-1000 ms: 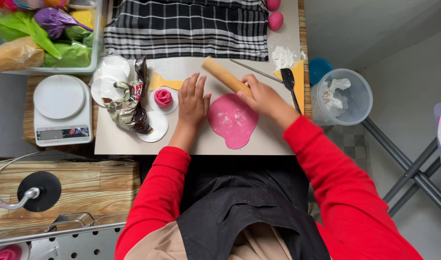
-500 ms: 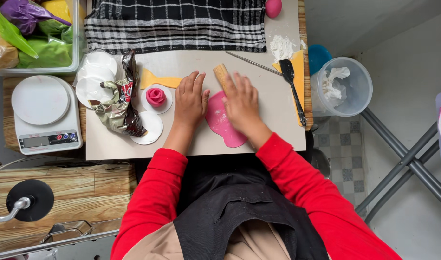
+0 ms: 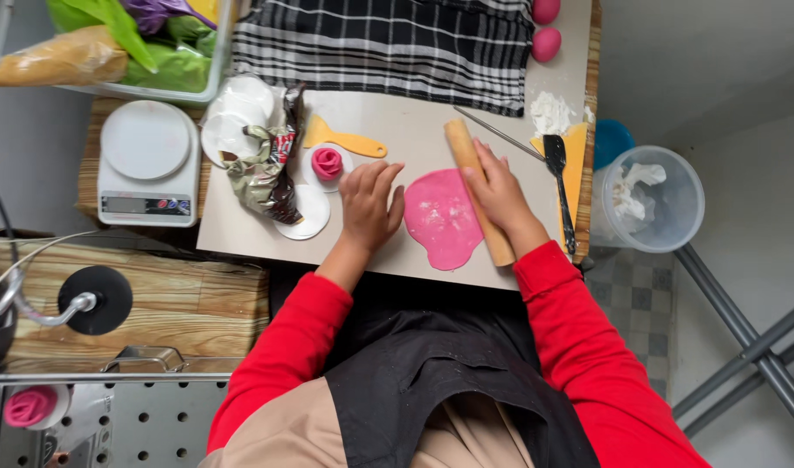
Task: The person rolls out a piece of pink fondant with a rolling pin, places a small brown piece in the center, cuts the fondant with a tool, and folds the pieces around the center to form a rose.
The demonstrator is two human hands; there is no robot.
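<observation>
A flat sheet of pink dough lies on the pale work board in front of me. A wooden rolling pin runs near-to-far along the sheet's right edge. My right hand lies over the pin's middle with the fingers curled on it. My left hand rests flat on the board just left of the dough, fingers spread, holding nothing. Close to its fingertips a small pink dough rose sits on a white disc.
A yellow scraper, a crumpled foil wrapper and a white scale lie to the left. A checked cloth and pink dough balls are at the back. A black spatula, flour and a clear tub are to the right.
The rolling pin has travelled rightward across the pink dough with my right hand on it and now lies at the sheet's right edge. My left hand stayed flat on the board.
</observation>
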